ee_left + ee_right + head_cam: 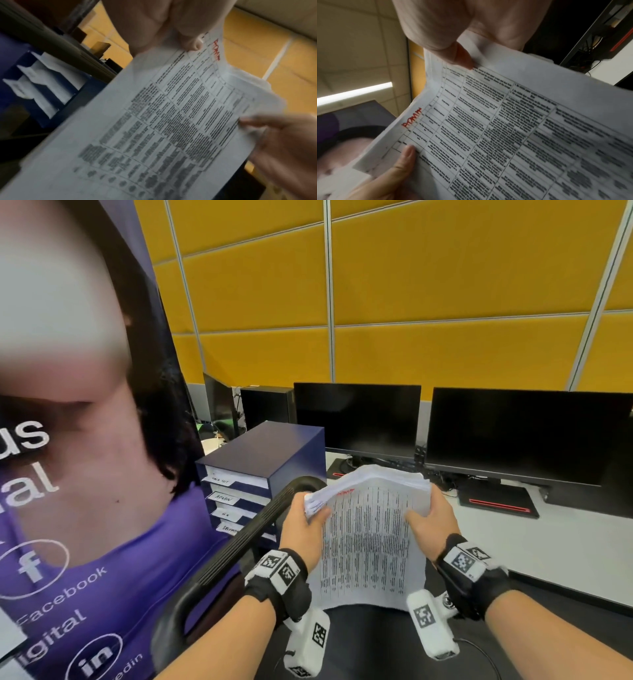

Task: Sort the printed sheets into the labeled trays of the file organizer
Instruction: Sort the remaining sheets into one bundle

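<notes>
Both hands are up on a stack of printed sheets (368, 539), held in the air over a dark chair (370, 642). The left hand (303, 530) pinches the stack's upper left corner, thumb on the top page and the other fingers behind. The right hand (433, 525) does the same at the upper right corner, thumb pressed onto the print. The top sheet is a dense table with a red handwritten word (411, 119) near its top edge, looks like "ADMIN" but it's smudgy. The file organizer (262, 474), a dark blue box with four labeled trays already holding paper, sits at about 10 o'clock from the stack, on the white desk (565, 546). Two dark monitors (356, 419) stand at 12 to 1 o'clock behind it. A big purple banner (85, 508) fills the 9 o'clock side.
</notes>
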